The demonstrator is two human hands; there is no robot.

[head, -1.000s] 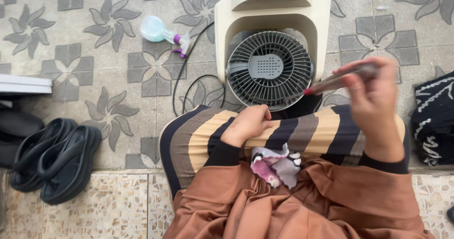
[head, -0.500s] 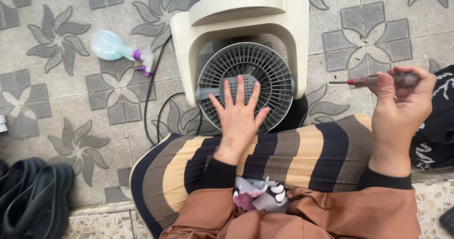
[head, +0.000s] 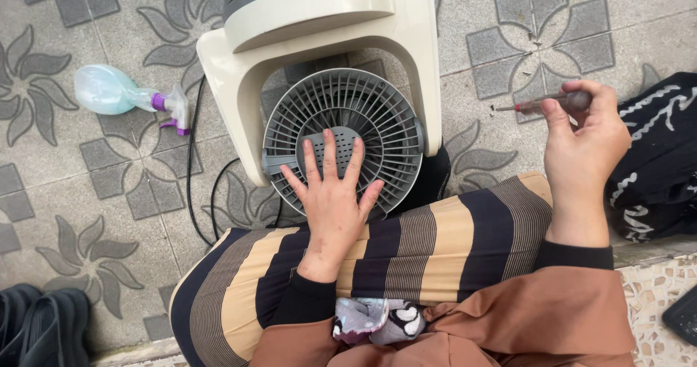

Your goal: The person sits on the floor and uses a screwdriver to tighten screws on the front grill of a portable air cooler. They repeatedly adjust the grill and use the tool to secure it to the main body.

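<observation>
Bracing the grey fan grille [head: 341, 113], centre frame on the tiled floor [head: 87, 193]: left hand [head: 332, 200] flat, fingers spread. Right hand [head: 584, 138] at 3 o'clock grips a screwdriver [head: 541, 104]. Judged pre-fastener step; tip needs aligning to a screw.

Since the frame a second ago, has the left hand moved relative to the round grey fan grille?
Yes. The left hand has gone forward from the striped lap onto the round grey fan grille, where it lies flat with fingers spread.

The sandals [head: 43, 323] are cut off, the screwdriver [head: 544, 103] tip perhaps blurred.
</observation>
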